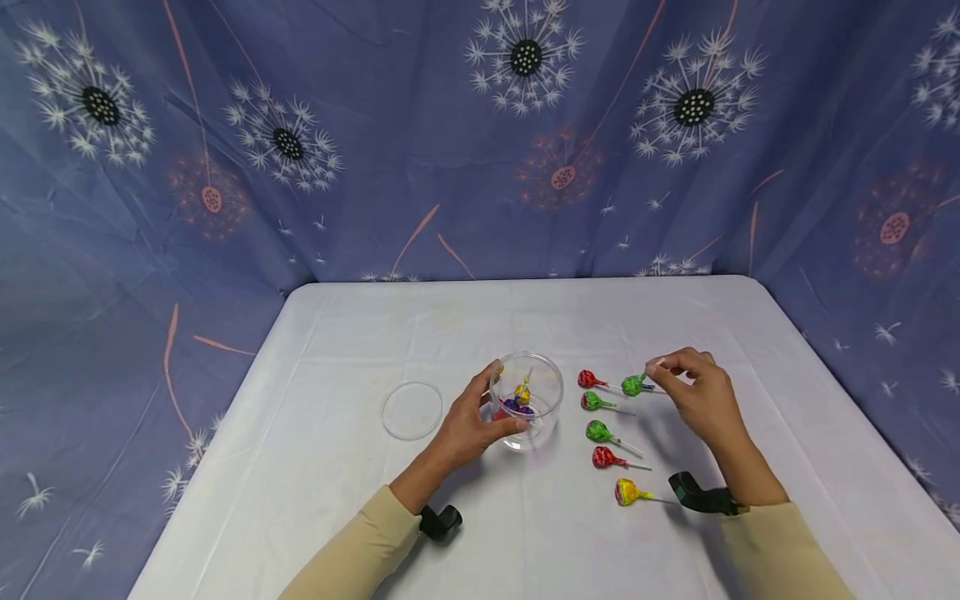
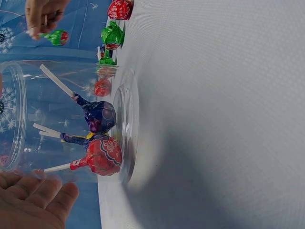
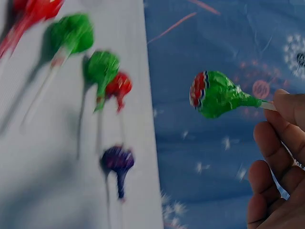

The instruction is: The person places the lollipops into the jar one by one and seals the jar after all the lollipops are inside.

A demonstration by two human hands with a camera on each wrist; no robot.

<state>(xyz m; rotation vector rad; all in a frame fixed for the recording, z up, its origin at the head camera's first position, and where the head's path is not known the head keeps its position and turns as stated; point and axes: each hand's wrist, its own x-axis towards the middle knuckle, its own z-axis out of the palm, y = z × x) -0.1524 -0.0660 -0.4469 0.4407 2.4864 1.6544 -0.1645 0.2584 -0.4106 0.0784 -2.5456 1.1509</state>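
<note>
My left hand (image 1: pixel 472 421) grips a clear round plastic jar (image 1: pixel 553 417), thumb on its near side and fingers round its left. Inside lie a red lollipop (image 2: pixel 104 156), a purple lollipop (image 2: pixel 101 117) and a yellow one (image 1: pixel 522 392), with white sticks leaning upward. Raised to the right of the jar, my right hand (image 1: pixel 701 396) pinches the stick of a green lollipop (image 3: pixel 214 95) between thumb and finger, its wrapped head pointing left. In the head view this candy partly covers a purple lollipop (image 3: pixel 117 160) on the table.
A column of lollipops lies right of the jar: red (image 1: pixel 587 379), green (image 1: pixel 592 401), another green (image 1: pixel 598 431), another red (image 1: pixel 603 457) and yellow (image 1: pixel 626 492). A clear round lid (image 1: pixel 385 417) lies to the left on the white-covered table (image 1: pixel 337 333). A blue dandelion-print curtain (image 1: pixel 420 167) hangs behind.
</note>
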